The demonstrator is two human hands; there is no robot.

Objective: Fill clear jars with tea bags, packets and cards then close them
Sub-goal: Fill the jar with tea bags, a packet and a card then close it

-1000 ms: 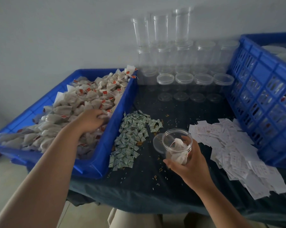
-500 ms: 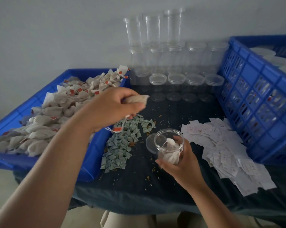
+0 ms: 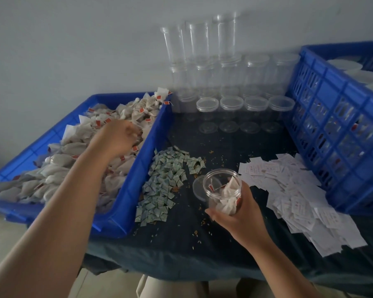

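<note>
- Current step (judged): loading tea bags into one clear jar. The packet, card and lid steps for this jar are not yet done.
- Right grip: clamped around the lower wall of the clear jar and holding it above the desk, mouth tilted toward the camera.
- Jar contents: a few white tea bags, one red tag visible. No green packet or white card can be seen inside. The jar is partly filled and has no lid.
- Left grip: over the tea bag pile in the blue tray, fingers curled downward into the bags. The fingertips are blurred, so whether they are clamped on a bag cannot be determined.
- Loose lid: lies flat on the desk just behind the held jar, probably the closure for it.
- Green packets: heaped on the desk between the tray and the jar.
- White cards: spread on the desk to the right of the jar.
- Empty jars: stacked in rows against the wall, all awaiting filling, so most of the task remains.
- Blue crate, far right: its contents cannot be identified through the lattice.
</note>
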